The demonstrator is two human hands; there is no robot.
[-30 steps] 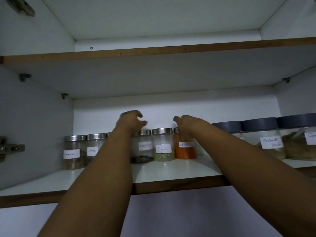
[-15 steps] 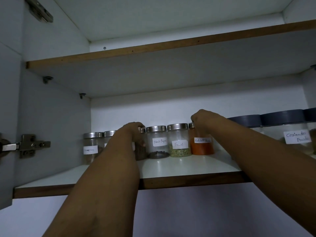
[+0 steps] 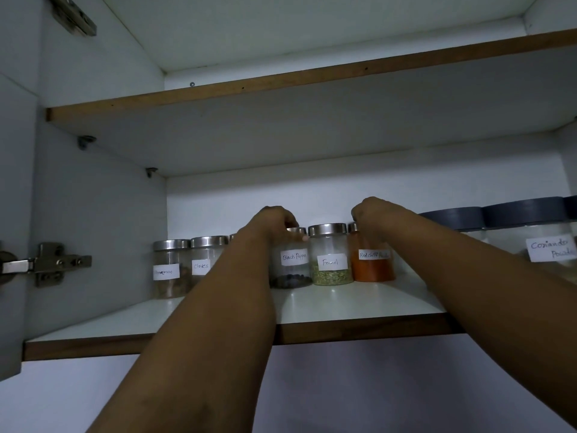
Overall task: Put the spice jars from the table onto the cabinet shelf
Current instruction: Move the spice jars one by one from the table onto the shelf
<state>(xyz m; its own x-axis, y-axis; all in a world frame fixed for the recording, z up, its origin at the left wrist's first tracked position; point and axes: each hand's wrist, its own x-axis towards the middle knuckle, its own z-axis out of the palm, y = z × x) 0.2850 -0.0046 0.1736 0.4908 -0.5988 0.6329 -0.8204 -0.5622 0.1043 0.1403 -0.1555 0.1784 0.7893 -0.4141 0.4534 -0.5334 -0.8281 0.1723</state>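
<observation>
**A:** Where the two bare arms reach up into the open cabinet, what do the hands meet?

**B:** A row of small glass spice jars with metal lids, standing upright at the back of the lower shelf (image 3: 327, 310). The left hand (image 3: 271, 225) is draped over the top of the Black Pepper jar (image 3: 292, 267). Its fingers (image 3: 295, 235) curl down over the lid, one fingertip showing at the lid's right edge, so it is grasping that jar from above.

**A:** And the right hand?

**B:** The right hand (image 3: 373, 218) sits on top of the Red Chilli Powder jar (image 3: 373, 264), knuckles bent, fingers folded down over the lid and hiding most of it. It seems to grip the lid, though the fingertips are out of sight behind the hand.

**A:** What lies between the two hands?

**B:** The Fennel jar (image 3: 331, 254), untouched, standing just beside the pepper jar on its left and the chilli jar on its right.

**A:** Anything further along?

**B:** To the left, partly behind the left forearm, a Cloves jar (image 3: 203, 260) and a Cinnamon jar (image 3: 170, 268). To the right, larger containers with dark lids; one, the Coriander Powder container (image 3: 530, 242), carries a white label. A door hinge (image 3: 50, 264) is fixed to the cabinet's left wall.
</observation>
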